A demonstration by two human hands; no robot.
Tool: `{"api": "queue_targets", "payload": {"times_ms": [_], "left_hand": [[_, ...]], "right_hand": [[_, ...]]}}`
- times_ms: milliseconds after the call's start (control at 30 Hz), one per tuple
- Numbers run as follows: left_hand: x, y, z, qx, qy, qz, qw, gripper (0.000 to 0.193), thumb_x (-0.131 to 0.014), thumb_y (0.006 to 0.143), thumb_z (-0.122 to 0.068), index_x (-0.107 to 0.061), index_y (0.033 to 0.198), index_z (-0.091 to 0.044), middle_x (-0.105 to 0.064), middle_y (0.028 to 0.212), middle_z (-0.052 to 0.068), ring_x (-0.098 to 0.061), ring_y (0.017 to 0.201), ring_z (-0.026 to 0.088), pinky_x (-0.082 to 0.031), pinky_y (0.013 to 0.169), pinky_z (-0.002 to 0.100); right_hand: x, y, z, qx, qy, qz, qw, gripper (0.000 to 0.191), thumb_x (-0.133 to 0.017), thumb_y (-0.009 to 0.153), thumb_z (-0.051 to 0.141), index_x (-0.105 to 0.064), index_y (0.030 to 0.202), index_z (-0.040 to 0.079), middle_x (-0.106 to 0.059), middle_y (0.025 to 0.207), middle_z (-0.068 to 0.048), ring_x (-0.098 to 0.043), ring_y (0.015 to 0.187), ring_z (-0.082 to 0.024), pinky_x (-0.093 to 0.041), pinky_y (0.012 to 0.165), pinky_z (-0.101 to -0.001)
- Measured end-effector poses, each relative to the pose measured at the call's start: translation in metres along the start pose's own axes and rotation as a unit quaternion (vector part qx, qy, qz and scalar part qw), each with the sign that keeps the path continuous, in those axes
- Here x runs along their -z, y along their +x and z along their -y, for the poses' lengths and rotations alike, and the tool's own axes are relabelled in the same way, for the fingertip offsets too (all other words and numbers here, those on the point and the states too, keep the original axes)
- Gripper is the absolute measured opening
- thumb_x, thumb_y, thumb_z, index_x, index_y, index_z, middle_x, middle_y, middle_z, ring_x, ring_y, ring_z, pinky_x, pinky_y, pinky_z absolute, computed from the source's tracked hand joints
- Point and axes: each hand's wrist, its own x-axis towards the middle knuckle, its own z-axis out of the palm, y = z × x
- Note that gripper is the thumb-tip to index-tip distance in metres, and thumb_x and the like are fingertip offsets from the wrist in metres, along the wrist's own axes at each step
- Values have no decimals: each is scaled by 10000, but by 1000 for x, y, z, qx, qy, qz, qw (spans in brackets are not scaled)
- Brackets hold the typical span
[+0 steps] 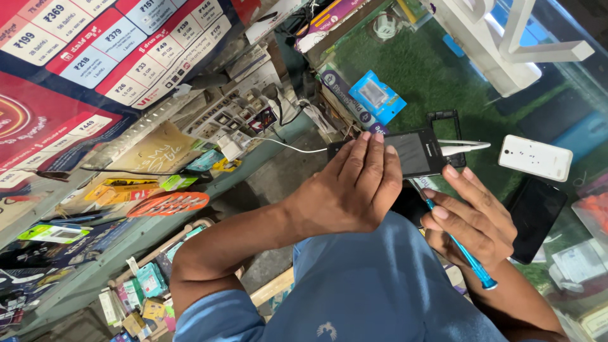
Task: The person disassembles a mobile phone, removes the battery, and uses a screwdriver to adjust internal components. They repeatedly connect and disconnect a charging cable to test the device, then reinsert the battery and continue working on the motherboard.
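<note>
My left hand [351,190] lies over the left part of a small black phone [415,152] with a dark screen and holds it on the glass counter [443,76]. A white cable [288,145] runs from behind that hand to the left. My right hand [475,221] is just below and right of the phone, gripping a thin blue screwdriver [468,256] whose tip points up toward the phone. A white pointed tool [465,147] lies at the phone's right edge. A black phone frame [445,119] sits just beyond it.
A white back cover [535,157] and a flat black phone [537,218] lie to the right on the glass. A blue packet [377,95] and a white stand [506,44] sit farther off. Cluttered shelves of small boxes and packets [190,164] fill the left.
</note>
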Motion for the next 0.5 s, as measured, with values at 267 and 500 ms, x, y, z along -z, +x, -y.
{"api": "queue_targets", "payload": {"times_ms": [267,500], "left_hand": [[-4,-2,-2,-1,9,-4,1000,240,-614,1024,-103,-674,1148,93,-699,1144,277,-708,1064,358,-623,941,403],[-6,-4,-4,-3,18,-6,1000,230,-616,1031,-99,-677,1147,90,-698,1145,275,-702,1070,353,-625,939,395]], "right_hand": [[0,3,7,2,-19,16,1000,309,-770,957,87,-566,1181,28,-740,977,-160,-693,1174,-427,-565,1056,-562],[0,4,9,-2,-23,20,1000,332,-770,950,74,-566,1209,35,-735,993,-162,-691,1178,-434,-561,1063,-564]]}}
